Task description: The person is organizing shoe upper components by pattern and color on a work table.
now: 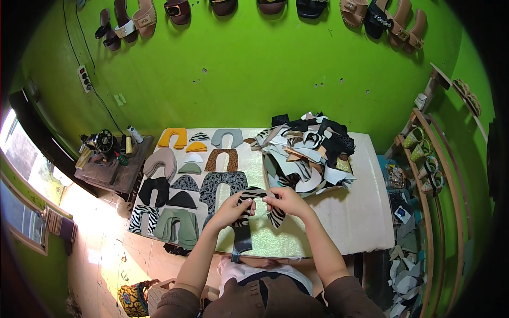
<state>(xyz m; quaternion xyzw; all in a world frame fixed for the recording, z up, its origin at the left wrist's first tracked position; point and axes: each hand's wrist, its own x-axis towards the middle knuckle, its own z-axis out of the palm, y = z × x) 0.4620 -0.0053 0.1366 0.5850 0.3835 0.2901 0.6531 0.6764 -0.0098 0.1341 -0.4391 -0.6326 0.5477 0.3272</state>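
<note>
Both my hands hold one curved zebra-print piece (275, 217) above the front part of the table. My left hand (231, 210) pinches its left side between thumb and fingers. On the other side, my right hand (289, 202) is closed on it near the top of the curve. Beneath my left hand lies a dark strip-like piece (243, 239), partly hidden. Nearest to the left are a grey patterned U-shaped piece (208, 195) and a stack of green U-shaped pieces (177, 227). A zebra-print stack (143, 219) and black pieces (154, 192) lie further left.
A large heap of mixed scraps (307, 153) covers the back right of the pale table (366, 212). Yellow pieces (172, 138) lie at the back left. A sewing machine (103, 146) stands left; a wooden shoe rack (440, 212) is right. Sandals (144, 16) hang on the green wall.
</note>
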